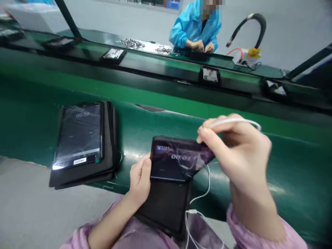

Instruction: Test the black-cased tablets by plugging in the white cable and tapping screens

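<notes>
A dark tablet (168,162), its lit screen reading about 00:01, is tilted up in front of me. My left hand (141,178) grips its left edge, thumb on the front. At its upper right corner my right hand (241,145) pinches the end of a thin white cord (233,120). I cannot tell whether the tip touches the tablet. The cord's lower part runs past the tablet to a small white joint (192,211), where it splits into thinner strands. Under the tablet lies a flat black case or tablet (163,204), partly covered.
Left on the green bench (135,121) is a stack of black tablets (109,152), topped by one showing 00:02 (80,135). Beyond, a conveyor (155,74) carries several opened units (210,74). Across it, a co-worker in blue (195,27) handles a black part near small metal pieces (132,43).
</notes>
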`<state>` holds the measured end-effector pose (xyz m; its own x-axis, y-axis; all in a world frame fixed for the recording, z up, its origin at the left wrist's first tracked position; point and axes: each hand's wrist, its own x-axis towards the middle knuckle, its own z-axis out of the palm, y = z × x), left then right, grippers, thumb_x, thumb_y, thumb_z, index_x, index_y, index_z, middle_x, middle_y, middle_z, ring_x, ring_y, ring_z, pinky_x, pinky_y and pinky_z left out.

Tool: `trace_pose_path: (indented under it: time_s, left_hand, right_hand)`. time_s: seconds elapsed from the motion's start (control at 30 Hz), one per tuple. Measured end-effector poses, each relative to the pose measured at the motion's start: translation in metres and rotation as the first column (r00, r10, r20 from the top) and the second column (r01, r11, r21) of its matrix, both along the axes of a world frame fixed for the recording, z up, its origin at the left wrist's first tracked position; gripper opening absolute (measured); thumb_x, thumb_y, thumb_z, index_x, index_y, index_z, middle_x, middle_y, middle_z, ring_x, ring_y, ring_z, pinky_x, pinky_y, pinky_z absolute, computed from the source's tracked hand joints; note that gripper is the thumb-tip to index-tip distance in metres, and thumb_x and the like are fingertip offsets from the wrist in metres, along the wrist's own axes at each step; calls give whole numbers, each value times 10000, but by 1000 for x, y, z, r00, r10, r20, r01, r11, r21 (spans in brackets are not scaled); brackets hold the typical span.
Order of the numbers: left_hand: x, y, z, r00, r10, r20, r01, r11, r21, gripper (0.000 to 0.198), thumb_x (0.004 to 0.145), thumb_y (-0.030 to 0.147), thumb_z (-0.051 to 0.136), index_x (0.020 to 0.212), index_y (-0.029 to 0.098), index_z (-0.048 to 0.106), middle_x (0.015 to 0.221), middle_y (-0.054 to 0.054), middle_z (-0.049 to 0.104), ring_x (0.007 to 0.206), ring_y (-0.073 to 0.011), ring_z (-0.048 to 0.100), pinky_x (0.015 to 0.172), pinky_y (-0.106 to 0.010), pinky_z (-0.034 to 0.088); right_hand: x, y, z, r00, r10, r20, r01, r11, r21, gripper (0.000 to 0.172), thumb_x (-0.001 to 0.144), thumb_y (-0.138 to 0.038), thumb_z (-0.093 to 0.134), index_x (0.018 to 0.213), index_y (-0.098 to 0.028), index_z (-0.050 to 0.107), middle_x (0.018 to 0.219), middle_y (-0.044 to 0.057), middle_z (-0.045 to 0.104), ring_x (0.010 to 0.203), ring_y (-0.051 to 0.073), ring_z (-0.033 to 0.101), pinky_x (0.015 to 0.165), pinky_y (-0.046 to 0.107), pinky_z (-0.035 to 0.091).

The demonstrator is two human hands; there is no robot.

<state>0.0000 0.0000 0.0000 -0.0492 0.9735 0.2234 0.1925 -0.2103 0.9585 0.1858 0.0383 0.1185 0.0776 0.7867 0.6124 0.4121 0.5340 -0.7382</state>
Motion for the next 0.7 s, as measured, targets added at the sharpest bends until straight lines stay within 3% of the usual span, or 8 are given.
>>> trace_pose_path:
  time_s: [0.07,0.17,0.3,0.4,0.47,0.57,0.63,0.7]
  left_hand:
    - [-6,2,-10,999,-3,-49,3,1000,2,500,1020,498,327,1091,181,707,1049,-77,744,1002,-212,689,992,-371,486]
    - [-15,-2,-21,990,-66,-128,59,997,-55,502,1014,506,322,1202,184,658,1217,-99,688,1169,-252,622,1109,-461,383]
    - [-25,-16,-30,950,-180,-254,141,977,-161,480,980,462,439,1384,212,505,1418,-97,543,1345,-264,472,1114,-460,397]
    - [-28,-23,-33,924,-212,-318,155,969,-195,469,993,409,402,1420,224,457,1460,-85,499,1378,-249,430,1124,-445,395]
    - [-27,-23,-35,917,-208,-341,144,969,-203,457,1001,389,358,1410,218,469,1452,-85,508,1370,-245,442,1124,-435,399]
    - [-25,-21,-38,912,-189,-365,121,972,-202,465,997,389,334,1392,198,488,1431,-92,529,1353,-256,464,1118,-437,409]
    - [-26,-21,-39,910,-180,-373,103,971,-217,470,991,403,340,1392,204,485,1437,-89,522,1355,-265,461,1113,-446,416]
    - [-29,-21,-41,906,-186,-381,92,964,-251,472,986,424,354,1396,223,473,1453,-78,505,1371,-272,438,1114,-454,412]
  right_hand:
    - [10,30,-10,999,20,-45,-23,997,-78,167,827,-221,712,708,-197,596,694,-31,633,650,119,610,676,267,485]
    - [28,71,-37,990,35,-136,-72,958,-277,228,801,-335,739,710,-185,594,667,-13,622,600,124,585,619,262,475]
    - [49,102,-85,976,-30,-216,-113,776,-620,335,749,-373,758,578,-178,546,571,-3,588,529,113,521,582,255,452]
    - [56,104,-109,980,-41,-194,-109,710,-696,334,751,-319,735,522,-174,539,530,-4,568,510,110,507,594,259,459]
    - [56,101,-115,982,-19,-186,-121,690,-713,312,767,-281,710,522,-167,555,554,7,591,528,118,534,623,269,476]
    - [57,90,-110,987,13,-160,-126,680,-722,270,808,-195,646,547,-157,587,633,35,639,615,148,603,715,300,505]
    - [63,70,-100,992,-32,-118,-61,711,-701,168,819,-135,611,656,-150,648,744,54,675,726,173,635,807,336,501]
    - [71,34,-87,998,-58,-32,25,778,-628,125,823,-96,590,846,-162,694,889,66,690,840,191,635,878,369,483]
